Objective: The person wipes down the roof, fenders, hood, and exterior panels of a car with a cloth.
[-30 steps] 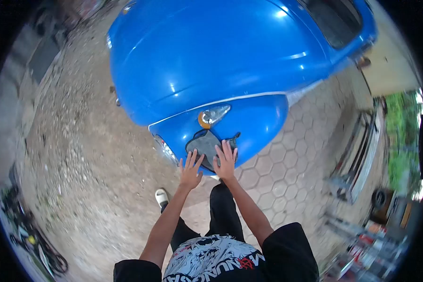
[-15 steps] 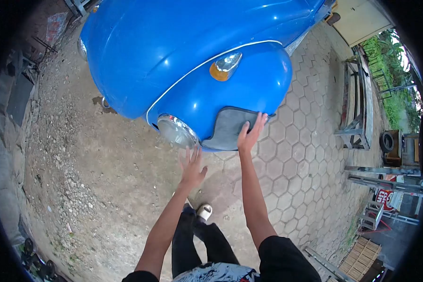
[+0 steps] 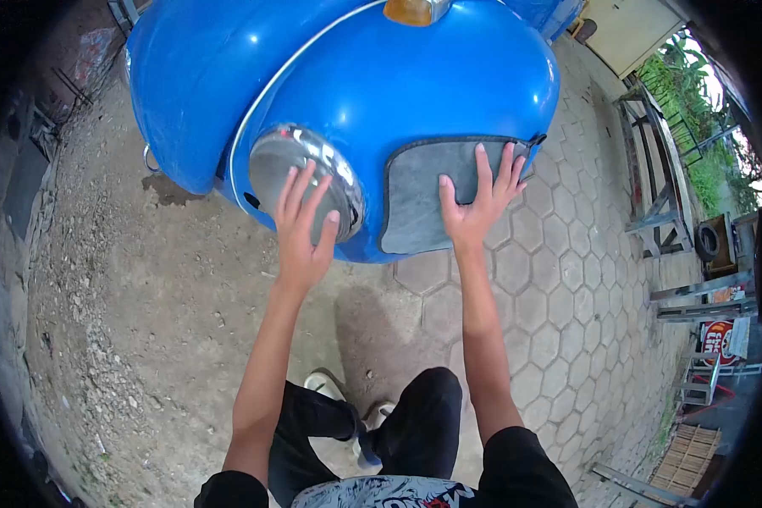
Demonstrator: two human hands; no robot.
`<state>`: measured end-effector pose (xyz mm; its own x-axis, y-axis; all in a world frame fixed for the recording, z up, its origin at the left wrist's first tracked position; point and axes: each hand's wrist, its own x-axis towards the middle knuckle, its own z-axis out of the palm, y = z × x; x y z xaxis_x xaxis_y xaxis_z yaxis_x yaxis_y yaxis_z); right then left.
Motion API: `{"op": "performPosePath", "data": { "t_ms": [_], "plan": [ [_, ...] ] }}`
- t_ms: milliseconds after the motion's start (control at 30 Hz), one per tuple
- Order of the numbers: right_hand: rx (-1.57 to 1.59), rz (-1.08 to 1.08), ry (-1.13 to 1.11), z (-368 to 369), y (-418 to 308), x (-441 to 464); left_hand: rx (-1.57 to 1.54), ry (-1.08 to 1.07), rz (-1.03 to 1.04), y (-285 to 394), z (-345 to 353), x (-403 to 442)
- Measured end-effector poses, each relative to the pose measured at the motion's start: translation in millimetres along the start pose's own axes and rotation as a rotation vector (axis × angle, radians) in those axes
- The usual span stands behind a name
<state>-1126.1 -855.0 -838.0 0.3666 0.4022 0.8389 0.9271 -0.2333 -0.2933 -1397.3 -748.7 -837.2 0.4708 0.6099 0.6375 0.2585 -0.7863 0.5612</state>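
Note:
A grey cloth (image 3: 419, 199) with a dark edge lies spread over the blue fender (image 3: 432, 85) of a car. My right hand (image 3: 478, 199) rests on the cloth with fingers spread flat, near its right edge. To the left, my left hand (image 3: 303, 233) is open with fingers apart, in front of the round chrome-rimmed headlight (image 3: 267, 165). Its fingertips overlap the headlight glass; whether they touch it I cannot tell. An orange and clear turn signal (image 3: 411, 10) sits on top of the fender.
Bare dirt with gravel (image 3: 102, 339) lies left, hexagonal paving (image 3: 525, 292) right. A wooden bench (image 3: 656, 182) stands at the right, near a tire (image 3: 706, 241) and a red sign (image 3: 716, 341). The blue hood (image 3: 186, 93) rises at the upper left.
The fender fills more of the view, and my body is nearer to it. My left hand has moved up in front of the headlight. My right hand stays on the cloth, fingers more spread.

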Motion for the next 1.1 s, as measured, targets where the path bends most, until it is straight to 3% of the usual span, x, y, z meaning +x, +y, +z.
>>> {"op": "performPosePath", "data": {
  "t_ms": [200, 367, 500, 600, 700, 767, 833, 900, 967, 1100],
  "plan": [
    [0.142, 0.075, 0.176, 15, 5, -41, -0.005, 0.214, 0.118, -36, 23, -42],
    [0.117, 0.153, 0.295, 46, -36, -95, -0.04, 0.214, 0.085, -52, 32, -50],
    [-0.06, -0.044, 0.108, 112, -30, -219, -0.054, 0.172, 0.1, -55, 29, -53],
    [-0.265, -0.327, 0.023, 123, -26, -251, -0.039, 0.182, 0.088, -53, 34, -53],
    [0.038, -0.319, -0.17, 65, -58, -161, -0.123, 0.192, 0.087, -51, 32, -47],
    [0.115, -0.336, -0.103, 35, -90, -64, -0.203, 0.176, 0.08, -51, 31, -55],
    [0.245, -0.364, -0.077, 40, -99, 11, -0.256, 0.16, 0.067, -47, 25, -53],
    [0.314, -0.314, -0.199, 48, -110, 59, -0.296, 0.151, 0.02, -38, 23, -56],
    [0.355, -0.319, -0.227, 52, -119, 67, -0.381, 0.154, -0.015, -46, 31, -58],
    [0.321, -0.414, -0.197, 50, -131, -12, -0.603, 0.175, -0.067, -101, 59, -79]
  ]
}}
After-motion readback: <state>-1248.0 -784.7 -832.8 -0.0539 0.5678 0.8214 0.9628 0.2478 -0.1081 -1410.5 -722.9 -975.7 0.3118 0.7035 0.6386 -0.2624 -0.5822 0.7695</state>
